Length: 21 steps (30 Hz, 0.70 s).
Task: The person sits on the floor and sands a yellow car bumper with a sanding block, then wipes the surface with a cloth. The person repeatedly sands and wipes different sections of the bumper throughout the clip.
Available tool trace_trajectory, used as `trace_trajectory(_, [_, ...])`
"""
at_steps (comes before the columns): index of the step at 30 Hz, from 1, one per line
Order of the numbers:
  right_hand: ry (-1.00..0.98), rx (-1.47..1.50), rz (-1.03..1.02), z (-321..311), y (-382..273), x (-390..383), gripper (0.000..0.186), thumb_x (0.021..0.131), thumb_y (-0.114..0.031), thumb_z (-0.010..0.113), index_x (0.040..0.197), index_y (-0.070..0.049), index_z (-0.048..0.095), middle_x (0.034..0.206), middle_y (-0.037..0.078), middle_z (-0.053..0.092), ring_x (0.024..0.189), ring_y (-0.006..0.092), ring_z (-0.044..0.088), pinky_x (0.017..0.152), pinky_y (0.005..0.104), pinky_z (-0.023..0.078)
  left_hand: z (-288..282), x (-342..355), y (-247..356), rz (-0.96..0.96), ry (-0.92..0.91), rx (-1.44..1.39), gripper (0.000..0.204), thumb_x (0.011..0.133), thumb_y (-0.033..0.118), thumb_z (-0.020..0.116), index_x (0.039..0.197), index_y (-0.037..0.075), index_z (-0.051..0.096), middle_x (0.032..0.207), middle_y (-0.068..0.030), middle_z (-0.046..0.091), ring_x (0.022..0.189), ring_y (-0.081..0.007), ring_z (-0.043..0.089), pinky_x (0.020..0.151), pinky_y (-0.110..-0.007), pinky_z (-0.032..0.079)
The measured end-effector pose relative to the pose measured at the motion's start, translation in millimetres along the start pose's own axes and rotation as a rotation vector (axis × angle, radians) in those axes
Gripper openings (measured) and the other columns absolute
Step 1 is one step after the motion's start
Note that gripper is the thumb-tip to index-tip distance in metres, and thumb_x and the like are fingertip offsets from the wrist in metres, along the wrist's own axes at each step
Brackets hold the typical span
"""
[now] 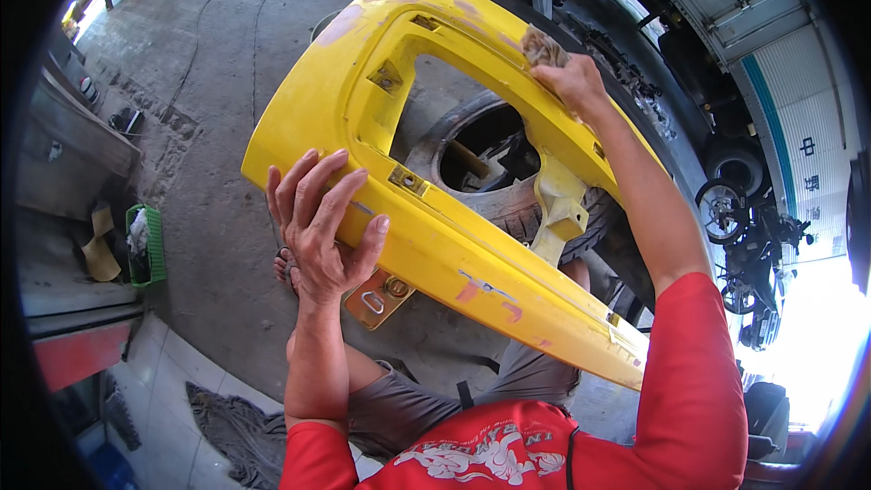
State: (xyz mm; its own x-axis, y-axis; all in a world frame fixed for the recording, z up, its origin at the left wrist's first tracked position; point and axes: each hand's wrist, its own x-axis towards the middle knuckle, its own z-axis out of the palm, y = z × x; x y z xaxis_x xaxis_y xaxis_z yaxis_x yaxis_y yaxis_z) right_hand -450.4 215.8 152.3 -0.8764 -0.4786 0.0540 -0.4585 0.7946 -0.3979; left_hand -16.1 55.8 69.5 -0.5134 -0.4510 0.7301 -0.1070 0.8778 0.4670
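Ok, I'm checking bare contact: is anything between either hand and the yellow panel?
Yes: the right hand holds a crumpled brown wad against the upper right of the yellow panel; its reach underneath is hidden. Nothing visible separates the left hand from the panel.

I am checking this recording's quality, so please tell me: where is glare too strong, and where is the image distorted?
Head view: white glare washes out the lower right, beside the black motorcycle; same view: fisheye bending grows toward the dark rim; same view: the left hand and yellow panel look fairly sharp.
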Motion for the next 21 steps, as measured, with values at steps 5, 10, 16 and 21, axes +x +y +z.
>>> trace_trajectory(5, [-0.058,0.02,0.067,-22,26,-11,0.056,0.073,-0.045,0.084,0.098,0.006,0.079,0.094,0.018,0.079,0.084,0.0266,0.076,0.079,0.0396,0.058,1,0,-3,0.019,0.009,-0.023,0.047,0.093,0.049,0.072,0.127,0.018,0.077,0.144,-0.0043,0.068,0.142,-0.0333,0.055,0.131,-0.059,0.022])
trace_trajectory(10, [-0.062,0.225,0.179,-74,118,-81,0.04,0.082,-0.031,0.086,0.103,0.003,0.08,0.093,0.009,0.078,0.083,0.0171,0.072,0.078,0.0363,0.056,2,-2,-3,0.014,0.019,-0.024,0.046,0.094,0.05,0.071,0.127,0.019,0.077,0.143,-0.0035,0.069,0.142,-0.0324,0.055,0.131,-0.059,0.022])
trace_trajectory(16, [-0.027,0.228,0.19,-72,132,-88,0.044,0.081,-0.035,0.087,0.107,0.0,0.082,0.092,0.01,0.079,0.084,0.0178,0.074,0.08,0.036,0.056,4,-3,-2,0.013,0.03,-0.024,0.045,0.094,0.049,0.071,0.127,0.019,0.076,0.143,-0.0031,0.069,0.142,-0.0318,0.056,0.131,-0.058,0.022])
trace_trajectory(21, [-0.055,0.069,0.022,-29,56,-24,0.058,0.074,-0.045,0.086,0.108,0.002,0.08,0.094,0.017,0.08,0.085,0.0262,0.077,0.081,0.0393,0.057,5,-1,-2,0.027,0.034,-0.018,0.043,0.096,0.049,0.069,0.125,0.018,0.077,0.142,-0.0033,0.069,0.142,-0.0316,0.056,0.132,-0.057,0.021])
